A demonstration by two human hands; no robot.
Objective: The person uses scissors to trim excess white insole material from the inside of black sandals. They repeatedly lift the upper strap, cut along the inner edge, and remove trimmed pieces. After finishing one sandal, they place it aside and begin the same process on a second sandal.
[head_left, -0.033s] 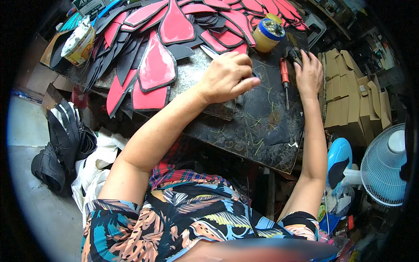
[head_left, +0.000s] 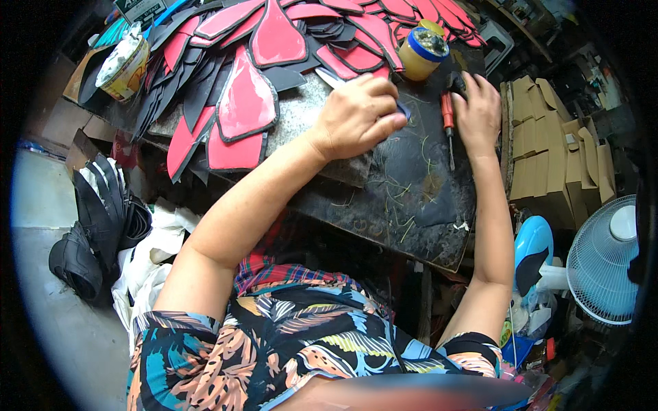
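Observation:
My left hand is curled above the dark worktable, fingers bent and thumb pointing right. A pale pointed blade shows past its knuckles and a small blue curved piece by its thumb; whether they are one tool is hidden. My right hand is at the table's right side, its bent fingers against a small black object that is mostly covered. Beside that hand lies a red-handled screwdriver. Left of my left hand are pink teardrop-shaped pieces with black edges, the nearest smeared with something whitish.
A yellowish jar with a blue rim stands behind my hands. At the far left is a tub with whitish stuff. Black pieces are piled near it. Cardboard boxes and a fan stand right of the table.
My right hand has shifted slightly left, closer to the black object and the screwdriver. My left hand has barely moved; more of the blue piece shows by its thumb.

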